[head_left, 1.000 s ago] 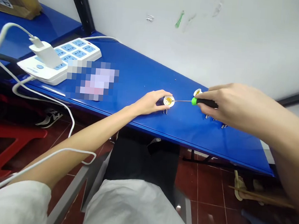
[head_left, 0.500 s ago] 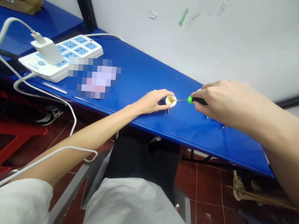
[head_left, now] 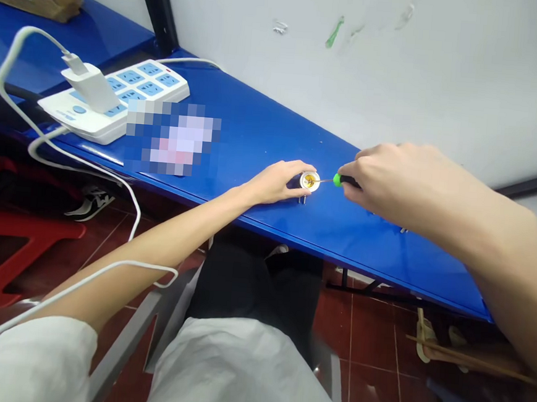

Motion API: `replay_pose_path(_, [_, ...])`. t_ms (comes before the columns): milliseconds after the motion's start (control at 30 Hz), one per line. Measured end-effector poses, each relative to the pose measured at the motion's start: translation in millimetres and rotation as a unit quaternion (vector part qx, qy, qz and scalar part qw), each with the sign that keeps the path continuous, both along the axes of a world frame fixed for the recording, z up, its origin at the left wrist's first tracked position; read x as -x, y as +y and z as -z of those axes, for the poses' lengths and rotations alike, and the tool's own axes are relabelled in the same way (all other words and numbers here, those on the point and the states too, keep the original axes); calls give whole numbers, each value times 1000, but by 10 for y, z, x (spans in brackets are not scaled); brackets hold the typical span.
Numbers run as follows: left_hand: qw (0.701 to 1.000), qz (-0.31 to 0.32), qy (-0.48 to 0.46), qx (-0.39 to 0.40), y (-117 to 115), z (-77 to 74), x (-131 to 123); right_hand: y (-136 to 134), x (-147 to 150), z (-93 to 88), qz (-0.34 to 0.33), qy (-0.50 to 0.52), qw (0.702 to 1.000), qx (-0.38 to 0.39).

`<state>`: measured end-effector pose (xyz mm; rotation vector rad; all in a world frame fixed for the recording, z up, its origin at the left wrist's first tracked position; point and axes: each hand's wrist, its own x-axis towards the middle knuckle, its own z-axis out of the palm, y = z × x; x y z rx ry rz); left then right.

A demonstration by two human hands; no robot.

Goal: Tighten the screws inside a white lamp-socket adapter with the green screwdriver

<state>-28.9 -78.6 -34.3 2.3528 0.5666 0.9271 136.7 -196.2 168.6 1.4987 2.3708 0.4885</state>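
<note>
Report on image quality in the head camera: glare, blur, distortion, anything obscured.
Head view: a pixelated patch hides part of the blue bench; pale glare streaks its front edge near the power strip; wide-angle distortion bows that edge; the right hand looks fairly sharp, without heavy motion blur.

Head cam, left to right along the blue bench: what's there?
power strip → left hand → round white socket → green-handled screwdriver → right hand
</note>
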Motion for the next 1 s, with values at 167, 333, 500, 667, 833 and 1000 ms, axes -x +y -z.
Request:
replay_pose_path(167, [1000, 0, -4, 3, -5, -3, -2, -10, 77, -65, 36, -23, 999, 16])
replay_pose_path(333, [1000, 1, -4, 3, -2, 3, -1, 0, 54, -83, 44, -25, 998, 33])
replay_pose_path(500, [1000, 0, -2, 3, 3, 6, 0, 0, 38, -68, 43, -32, 998, 32])
replay_pose_path(667, [1000, -1, 3, 6, 4, 1, 1, 1, -3, -61, 38, -18, 999, 33])
replay_pose_path(833, [1000, -2, 7, 9, -1, -6, 0, 10, -38, -46, 34, -11, 999, 39])
replay_pose_path(1000, [1000, -1, 8, 9, 0, 1, -5, 10, 14, -69, 67, -47, 995, 64])
